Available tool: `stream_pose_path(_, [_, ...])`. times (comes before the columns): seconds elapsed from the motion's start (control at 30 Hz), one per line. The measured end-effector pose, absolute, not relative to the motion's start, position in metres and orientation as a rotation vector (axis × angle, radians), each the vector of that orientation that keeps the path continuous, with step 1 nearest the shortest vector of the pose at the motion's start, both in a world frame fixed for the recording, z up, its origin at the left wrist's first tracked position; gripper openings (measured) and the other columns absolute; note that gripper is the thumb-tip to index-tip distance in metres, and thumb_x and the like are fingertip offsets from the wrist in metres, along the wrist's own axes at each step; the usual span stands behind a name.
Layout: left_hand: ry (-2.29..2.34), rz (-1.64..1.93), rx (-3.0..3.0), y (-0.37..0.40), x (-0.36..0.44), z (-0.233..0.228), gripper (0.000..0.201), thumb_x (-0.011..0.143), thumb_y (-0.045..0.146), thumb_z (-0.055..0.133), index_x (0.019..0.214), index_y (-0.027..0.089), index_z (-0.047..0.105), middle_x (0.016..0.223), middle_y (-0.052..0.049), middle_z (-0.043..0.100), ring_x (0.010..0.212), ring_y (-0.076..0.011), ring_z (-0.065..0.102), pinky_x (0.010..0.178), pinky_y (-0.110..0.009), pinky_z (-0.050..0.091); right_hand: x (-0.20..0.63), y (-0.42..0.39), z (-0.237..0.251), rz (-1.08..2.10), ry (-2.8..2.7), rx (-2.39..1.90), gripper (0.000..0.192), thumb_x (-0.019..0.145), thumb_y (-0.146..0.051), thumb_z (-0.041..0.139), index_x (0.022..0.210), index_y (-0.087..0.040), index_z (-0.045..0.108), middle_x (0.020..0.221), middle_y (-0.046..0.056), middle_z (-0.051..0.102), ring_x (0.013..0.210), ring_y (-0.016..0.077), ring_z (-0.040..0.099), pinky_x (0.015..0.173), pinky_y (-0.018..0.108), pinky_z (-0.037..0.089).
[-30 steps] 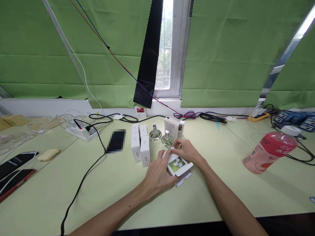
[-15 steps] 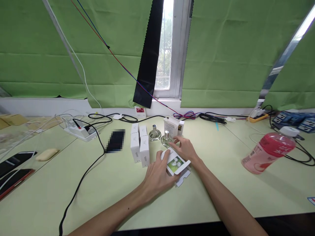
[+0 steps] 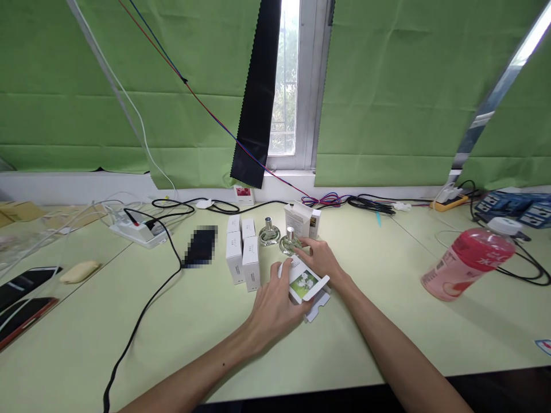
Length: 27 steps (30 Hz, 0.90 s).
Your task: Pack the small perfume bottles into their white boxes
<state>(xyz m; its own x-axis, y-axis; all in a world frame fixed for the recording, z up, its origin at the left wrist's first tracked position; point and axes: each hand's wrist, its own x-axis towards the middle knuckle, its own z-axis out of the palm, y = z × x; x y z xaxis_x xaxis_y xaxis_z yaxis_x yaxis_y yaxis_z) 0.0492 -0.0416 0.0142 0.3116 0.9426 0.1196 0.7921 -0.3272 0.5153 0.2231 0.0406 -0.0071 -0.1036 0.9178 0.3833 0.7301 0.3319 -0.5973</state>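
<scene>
My left hand (image 3: 275, 301) is wrapped around a small white box (image 3: 303, 282) with a green picture of white flowers, its end flaps open and pointing toward me. Beyond it, my right hand (image 3: 321, 258) has its fingers at the right edge of a round, clear glass perfume bottle (image 3: 288, 245) with a silver top. The fingertips seem to pinch that edge, though the box partly covers the hand. A second perfume bottle (image 3: 269, 234) stands just to the left. Behind the bottles is an upright white box (image 3: 298, 219) with its flap raised.
Several closed white boxes (image 3: 251, 264) stand grouped left of my hands. A pink drink bottle (image 3: 469, 263) is at the right. Black cable (image 3: 142, 321), a power strip (image 3: 140, 232), phones (image 3: 26, 315) and a pale oval object (image 3: 80, 272) occupy the left side.
My right fingers have moved slightly left, onto the edge of the near perfume bottle. My left hand keeps the white box in its grip. The view has shifted a little.
</scene>
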Motion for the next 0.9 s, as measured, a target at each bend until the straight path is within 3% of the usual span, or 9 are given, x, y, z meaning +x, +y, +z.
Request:
stream_pose_path(0.5, [1.521,0.6,2.214,-0.041,0.048,0.019,0.065,0.085,0.06,0.058,0.138,0.027,0.041,0.138,-0.011,0.05,0.088,-0.0263,0.067,0.063,-0.033,0.046,0.243,0.029,0.012,0.243,-1.921,-1.598,0.028,0.083,-0.033,0.067,0.108,-0.024,0.074,0.097,0.003,0.08,0.084,0.023,0.073,0.073,0.029,0.048])
stream_pose_path(0.63, [1.492,0.61,2.219,-0.042,0.047,0.02,0.06,0.085,0.057,0.059,0.134,0.026,0.045,0.138,-0.012,0.049,0.086,-0.0257,0.067,0.062,-0.032,0.046,0.243,0.027,0.013,0.212,-1.885,-1.646,0.028,0.083,-0.04,0.068,0.106,-0.025,0.074,0.091,0.002,0.079,0.077,0.0219,0.072,0.072,0.03,0.047])
stream_pose_path(0.77, [1.461,0.601,2.23,-0.041,0.046,0.018,0.055,0.087,0.055,0.057,0.134,0.028,0.046,0.144,-0.012,0.046,0.086,-0.0261,0.069,0.063,-0.033,0.047,0.237,0.03,0.008,0.169,-1.864,-1.644,0.039,0.086,-0.052,0.066,0.111,-0.023,0.073,0.098,0.006,0.078,0.076,0.0224,0.072,0.071,0.031,0.047])
stream_pose_path(0.9, [1.478,0.572,2.257,-0.04,0.045,0.015,0.057,0.089,0.05,0.056,0.139,0.027,0.044,0.155,-0.016,0.038,0.094,-0.0303,0.069,0.067,-0.037,0.049,0.232,0.035,0.001,0.178,-1.88,-1.599,0.039,0.09,-0.05,0.064,0.117,-0.023,0.071,0.101,0.007,0.078,0.076,0.0218,0.071,0.07,0.03,0.047])
